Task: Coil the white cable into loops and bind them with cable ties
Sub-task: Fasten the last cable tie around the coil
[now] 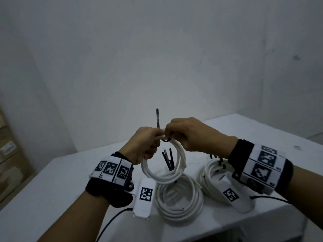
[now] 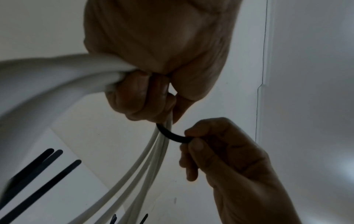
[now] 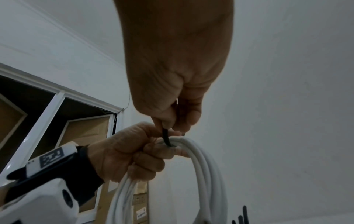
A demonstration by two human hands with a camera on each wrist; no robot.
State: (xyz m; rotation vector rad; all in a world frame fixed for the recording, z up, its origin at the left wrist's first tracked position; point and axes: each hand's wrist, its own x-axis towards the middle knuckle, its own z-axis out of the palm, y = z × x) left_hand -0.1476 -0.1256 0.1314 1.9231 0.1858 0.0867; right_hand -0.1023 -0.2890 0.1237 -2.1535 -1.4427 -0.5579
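the left hand (image 1: pixel 143 145) was closed around the top of the coil (image 1: pixel 164 165), a white cable already in several loops, and held it up above the table (image 1: pixel 70 180). the right hand (image 1: pixel 190 135) pinched a black tie (image 1: pixel 158 119) between thumb and fingers, just beside the left hand, at its 3 o'clock in the head view. the tie passed under the bundle close to the left fingers (image 2: pixel 141 97) and curved up to the right grip; its other end stood up at 12 o'clock, behind the left hand. so the long axis of the tie lay across the loops, not along them, and the right hand was the nearer one to the free end. i judge that the next move was to bring this end to the head of the tie and pull; i could not see the head.

below, on the white table, another coil (image 1: pixel 180 203) lay loose at 6 o'clock of the held one. a bound coil (image 1: pixel 211 170) with black ties lay at 4 o'clock, partly behind the right wrist. some spare ties (image 1: pixel 167 159) showed through the held loops. the walls were plain white, and cardboard boxes (image 1: pixel 10 154) stood at 9 o'clock.
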